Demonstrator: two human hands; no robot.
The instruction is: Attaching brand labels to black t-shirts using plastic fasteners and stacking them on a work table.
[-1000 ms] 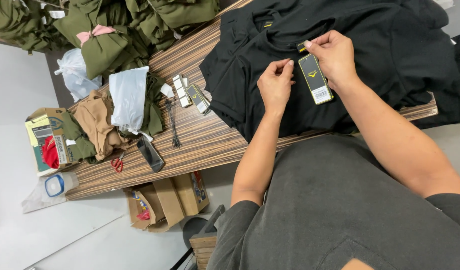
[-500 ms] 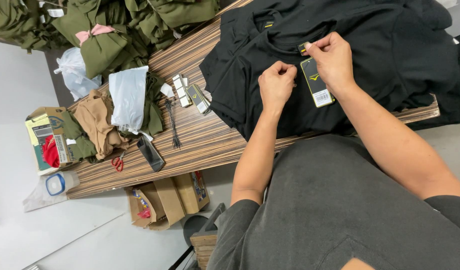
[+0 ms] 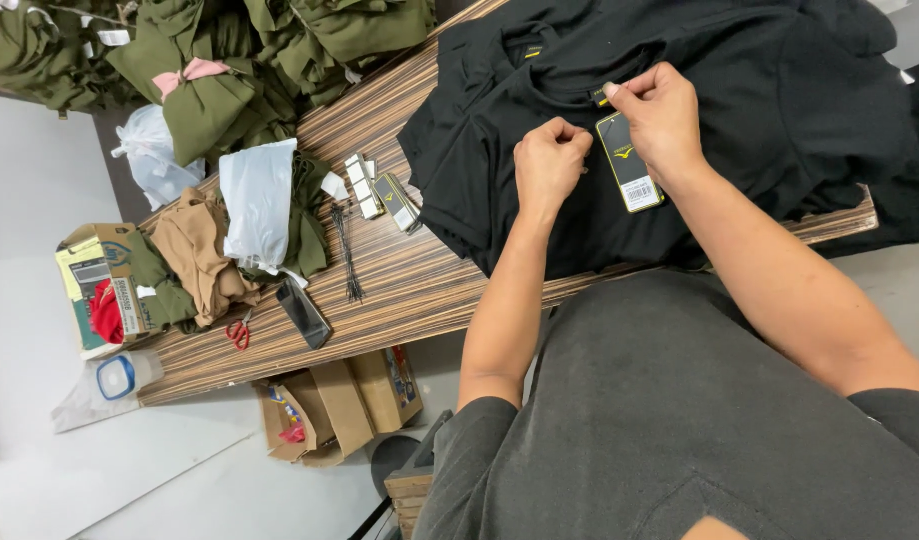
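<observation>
Your left hand (image 3: 549, 160) is balled tight on the black shirt (image 3: 739, 90) — it seems to pinch something small, too hidden to tell. Just beyond, your right hand (image 3: 664, 115) pinches the top of the black hang tag (image 3: 629, 165), lying on the shirt near its collar — all on the striped wooden surface (image 3: 399, 280).

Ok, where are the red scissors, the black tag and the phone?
Red scissors (image 3: 239, 330), head view, on the red handles.
Black tag (image 3: 629, 165), head view, middle of the card hanging under the right hand.
Phone (image 3: 303, 312), head view, middle of its dark screen.
</observation>
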